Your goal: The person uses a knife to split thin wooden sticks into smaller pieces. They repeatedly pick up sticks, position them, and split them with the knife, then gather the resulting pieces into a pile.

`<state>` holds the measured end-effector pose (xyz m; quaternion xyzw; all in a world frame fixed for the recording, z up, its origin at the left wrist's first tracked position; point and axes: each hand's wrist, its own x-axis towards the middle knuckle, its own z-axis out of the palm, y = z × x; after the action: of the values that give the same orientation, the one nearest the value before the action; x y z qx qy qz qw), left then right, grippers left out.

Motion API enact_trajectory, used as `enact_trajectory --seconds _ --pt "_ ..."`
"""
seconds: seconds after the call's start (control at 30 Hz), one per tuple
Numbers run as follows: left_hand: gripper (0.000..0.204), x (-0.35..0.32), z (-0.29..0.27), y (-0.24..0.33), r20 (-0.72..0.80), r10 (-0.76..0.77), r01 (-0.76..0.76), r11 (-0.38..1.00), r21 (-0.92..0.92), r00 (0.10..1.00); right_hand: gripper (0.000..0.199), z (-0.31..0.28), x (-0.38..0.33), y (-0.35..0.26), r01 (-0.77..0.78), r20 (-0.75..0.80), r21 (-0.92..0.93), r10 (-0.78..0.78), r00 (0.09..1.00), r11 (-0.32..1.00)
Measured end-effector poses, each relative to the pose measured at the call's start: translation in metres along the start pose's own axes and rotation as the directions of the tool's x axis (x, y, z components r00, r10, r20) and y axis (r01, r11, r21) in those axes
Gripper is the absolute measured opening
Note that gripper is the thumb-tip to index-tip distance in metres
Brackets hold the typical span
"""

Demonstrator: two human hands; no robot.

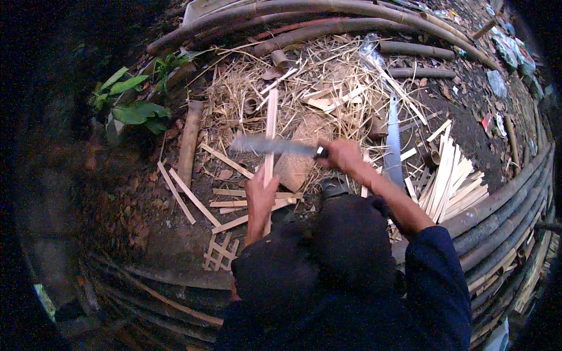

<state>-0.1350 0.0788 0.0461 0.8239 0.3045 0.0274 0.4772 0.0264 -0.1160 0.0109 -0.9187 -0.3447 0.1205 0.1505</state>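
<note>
My left hand (261, 194) is closed around a long pale bamboo strip (271, 120) that stands out lengthwise ahead of it. A large knife (263, 144), its blade smeared by motion, is gripped by its handle in my right hand (342, 157). The blade lies crosswise over the strip, just beyond my left fingers; whether it touches the strip I cannot tell. Below the knife is a brown wooden block (294, 167). Several cut bamboo strips (228, 203) lie on the ground beside my left hand.
A hand saw (393, 143) lies to the right, near a fanned pile of bamboo strips (449, 181). Shavings (234, 90) cover the ground ahead. Bamboo poles (328, 7) line the far side, and more poles (503, 216) the right. A leafy plant (132, 105) grows at left.
</note>
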Motion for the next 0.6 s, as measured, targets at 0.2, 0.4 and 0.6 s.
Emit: enact_trajectory --seconds 0.2,0.4,0.6 --pt "0.029 -0.050 -0.012 -0.042 -0.036 0.155 -0.152 0.986 0.073 0.987 0.036 -0.047 0.023 0.073 -0.224 -0.196 0.165 0.255 0.947 0.960" --pt "0.027 -0.026 -0.002 -0.028 -0.016 0.121 -0.119 0.990 0.078 0.993 0.034 -0.011 -0.031 -0.012 0.115 -0.019 -0.026 -0.115 0.993 0.993" --pt "0.023 -0.076 -0.007 -0.043 0.003 0.252 -0.245 0.939 0.243 0.968 0.034 -0.024 0.003 0.105 -0.213 -0.266 0.200 0.262 0.928 0.956"
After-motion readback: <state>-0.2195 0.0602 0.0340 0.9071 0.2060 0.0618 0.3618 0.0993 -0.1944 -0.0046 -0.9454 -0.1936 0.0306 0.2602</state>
